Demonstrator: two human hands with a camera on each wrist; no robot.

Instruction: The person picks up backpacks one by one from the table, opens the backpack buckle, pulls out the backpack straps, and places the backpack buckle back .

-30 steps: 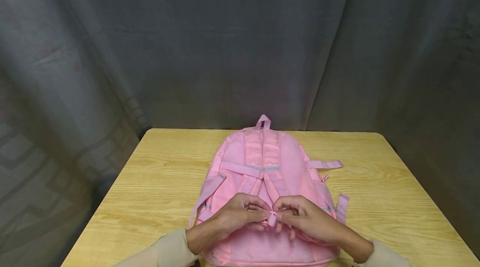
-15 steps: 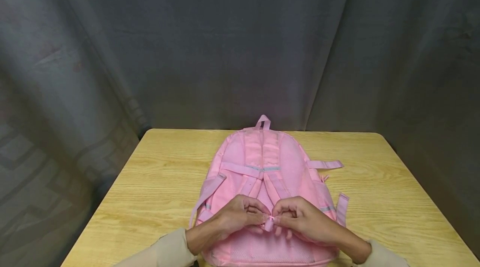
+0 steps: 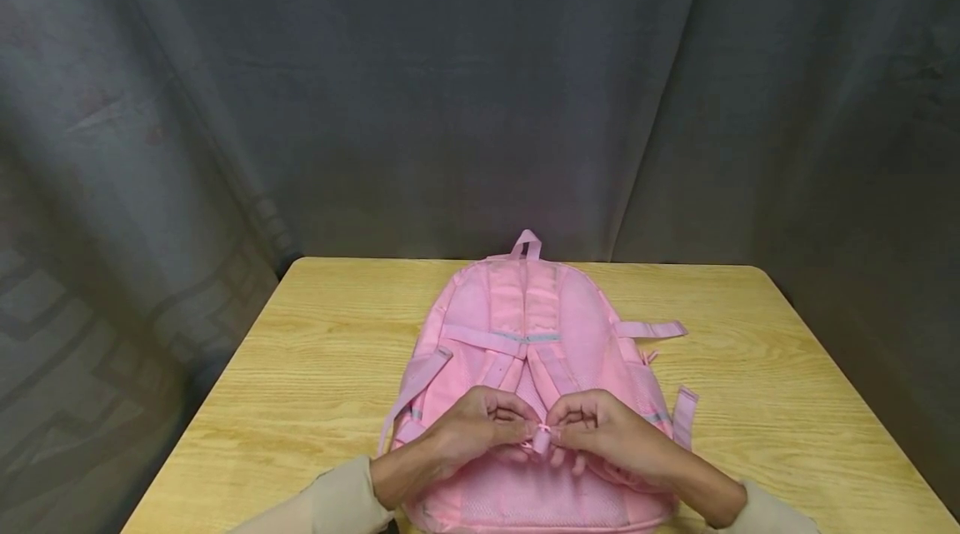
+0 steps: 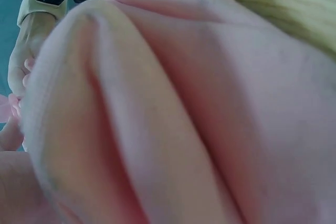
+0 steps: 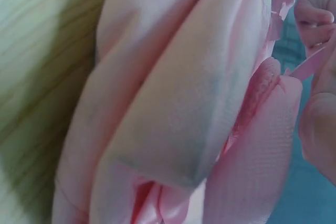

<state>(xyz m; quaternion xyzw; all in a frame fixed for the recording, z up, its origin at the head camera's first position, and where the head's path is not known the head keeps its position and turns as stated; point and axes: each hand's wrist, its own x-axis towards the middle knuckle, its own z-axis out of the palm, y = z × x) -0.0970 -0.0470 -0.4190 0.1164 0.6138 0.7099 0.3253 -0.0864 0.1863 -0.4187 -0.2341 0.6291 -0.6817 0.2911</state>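
A pink backpack [image 3: 450, 301] lies on the table with its shoulder-strap side up and its top handle [image 3: 527, 242] at the far end. Above its lower part my two hands meet fingertip to fingertip. My left hand [image 3: 480, 424] pinches one side of a small pink strap piece [image 3: 542, 440] between thumb and fingers. From the other side, my right hand [image 3: 611, 434] pinches the same piece. A narrow pink strip [image 5: 310, 65] shows between the fingers in the right wrist view. Folded backpack fabric [image 4: 157, 108] fills most of the left wrist view.
The wooden table [image 3: 315, 334] runs out on both sides of the backpack. Loose webbing straps stick out at its left [image 3: 420, 388] and right [image 3: 651, 329]. Grey curtains [image 3: 465, 101] hang behind and around the table.
Both hands stay in nearly the same place and keep their pinch. The small strap piece dipped and tilted slightly half a second ago, then came back up a little.
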